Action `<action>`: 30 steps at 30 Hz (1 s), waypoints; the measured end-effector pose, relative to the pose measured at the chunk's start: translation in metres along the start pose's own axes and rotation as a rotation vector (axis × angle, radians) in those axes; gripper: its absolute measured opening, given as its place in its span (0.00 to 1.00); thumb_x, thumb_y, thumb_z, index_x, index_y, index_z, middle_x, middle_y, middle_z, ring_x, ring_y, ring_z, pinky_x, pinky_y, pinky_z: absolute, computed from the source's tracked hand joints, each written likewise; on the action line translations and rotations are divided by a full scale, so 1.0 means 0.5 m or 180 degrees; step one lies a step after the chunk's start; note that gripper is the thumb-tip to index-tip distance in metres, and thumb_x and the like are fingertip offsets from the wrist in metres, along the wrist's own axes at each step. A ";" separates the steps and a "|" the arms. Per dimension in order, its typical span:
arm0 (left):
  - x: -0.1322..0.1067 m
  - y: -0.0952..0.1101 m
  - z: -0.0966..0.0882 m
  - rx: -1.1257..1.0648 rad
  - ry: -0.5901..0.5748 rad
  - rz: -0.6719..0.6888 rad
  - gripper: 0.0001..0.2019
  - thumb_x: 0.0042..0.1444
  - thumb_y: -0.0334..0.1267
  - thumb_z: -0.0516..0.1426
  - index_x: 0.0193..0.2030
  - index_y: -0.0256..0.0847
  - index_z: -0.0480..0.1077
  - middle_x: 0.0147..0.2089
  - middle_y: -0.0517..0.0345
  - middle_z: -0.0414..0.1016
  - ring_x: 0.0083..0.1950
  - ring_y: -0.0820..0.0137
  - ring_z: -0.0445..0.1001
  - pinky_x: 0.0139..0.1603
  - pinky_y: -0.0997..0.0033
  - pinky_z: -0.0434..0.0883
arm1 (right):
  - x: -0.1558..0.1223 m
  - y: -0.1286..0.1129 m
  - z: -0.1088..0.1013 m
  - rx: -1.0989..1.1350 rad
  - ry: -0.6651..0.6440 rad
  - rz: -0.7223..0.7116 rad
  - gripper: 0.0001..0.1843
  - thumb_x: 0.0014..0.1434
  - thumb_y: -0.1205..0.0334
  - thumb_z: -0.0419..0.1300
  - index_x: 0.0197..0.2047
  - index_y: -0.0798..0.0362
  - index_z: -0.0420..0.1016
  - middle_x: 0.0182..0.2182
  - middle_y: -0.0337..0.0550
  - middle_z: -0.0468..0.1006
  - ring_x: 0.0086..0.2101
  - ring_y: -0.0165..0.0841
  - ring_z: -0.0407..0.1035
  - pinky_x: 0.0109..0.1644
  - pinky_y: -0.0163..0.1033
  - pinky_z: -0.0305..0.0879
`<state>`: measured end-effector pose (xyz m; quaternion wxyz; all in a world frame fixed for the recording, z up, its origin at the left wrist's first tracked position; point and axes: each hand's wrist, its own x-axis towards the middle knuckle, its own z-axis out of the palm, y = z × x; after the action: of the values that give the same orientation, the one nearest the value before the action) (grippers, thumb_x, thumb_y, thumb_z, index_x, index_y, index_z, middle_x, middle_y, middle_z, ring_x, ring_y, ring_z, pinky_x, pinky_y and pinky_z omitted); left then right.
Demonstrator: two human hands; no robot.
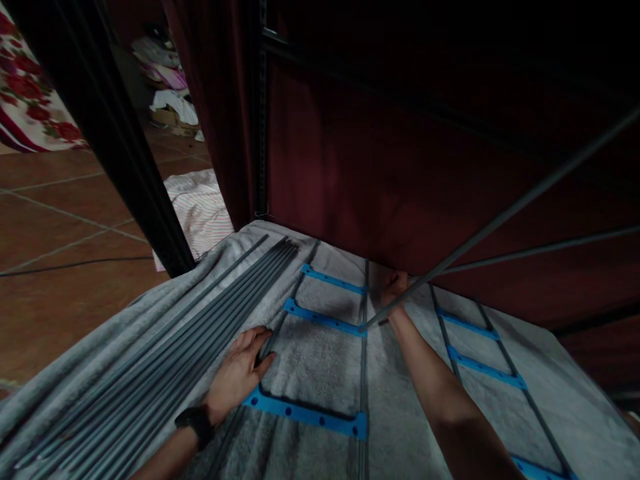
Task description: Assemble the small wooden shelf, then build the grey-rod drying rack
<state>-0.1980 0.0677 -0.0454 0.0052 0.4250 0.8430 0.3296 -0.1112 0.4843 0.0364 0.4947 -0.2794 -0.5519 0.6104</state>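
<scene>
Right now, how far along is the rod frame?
Done: frame rods sit joined by blue connectors on the cloth. In hand: the right hand is at the low end of a slanted rod, grip unclear; the left hand lies flat on a frame rod. Left: a bundle of loose rods lies unused.

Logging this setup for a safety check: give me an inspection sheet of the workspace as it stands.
surface: grey towel spread on tiled floor.
job's things: rods bundled at left; blue connectors joining rods in a ladder frame.
clutter: striped cloth, clothes pile beyond.
grips: left hand open, flat on a frame rod; right hand at slanted rod, grip unclear.
cables: black cable across floor.
surroundings: maroon fabric behind, black post.
</scene>
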 end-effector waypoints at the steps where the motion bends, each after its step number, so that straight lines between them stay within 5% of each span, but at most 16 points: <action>1: 0.000 -0.001 0.000 -0.0013 0.0000 -0.0003 0.18 0.62 0.48 0.55 0.56 0.45 0.72 0.58 0.51 0.72 0.59 0.58 0.70 0.63 0.53 0.69 | 0.001 0.003 0.007 0.0022 0.0057 -0.0053 0.19 0.59 0.51 0.47 0.22 0.47 0.42 0.17 0.31 0.46 0.19 0.28 0.43 0.22 0.35 0.47; 10: 0.001 0.004 -0.001 -0.0052 -0.0006 -0.0046 0.18 0.62 0.48 0.55 0.56 0.46 0.72 0.58 0.51 0.72 0.59 0.57 0.71 0.63 0.53 0.69 | 0.009 0.015 0.041 -0.0015 0.0268 -0.0096 0.20 0.57 0.53 0.51 0.21 0.47 0.44 0.16 0.30 0.48 0.18 0.26 0.44 0.20 0.35 0.42; 30: -0.003 -0.001 0.000 0.0003 -0.0085 -0.0048 0.18 0.62 0.46 0.55 0.56 0.45 0.74 0.59 0.51 0.72 0.60 0.57 0.71 0.64 0.55 0.70 | -0.001 0.002 0.070 -0.0301 -0.0377 -0.0045 0.25 0.59 0.50 0.55 0.18 0.47 0.48 0.14 0.30 0.49 0.17 0.26 0.43 0.20 0.37 0.39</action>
<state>-0.1976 0.0664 -0.0460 0.0187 0.4230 0.8462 0.3235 -0.1421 0.4699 0.0436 0.4518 -0.2619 -0.6104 0.5955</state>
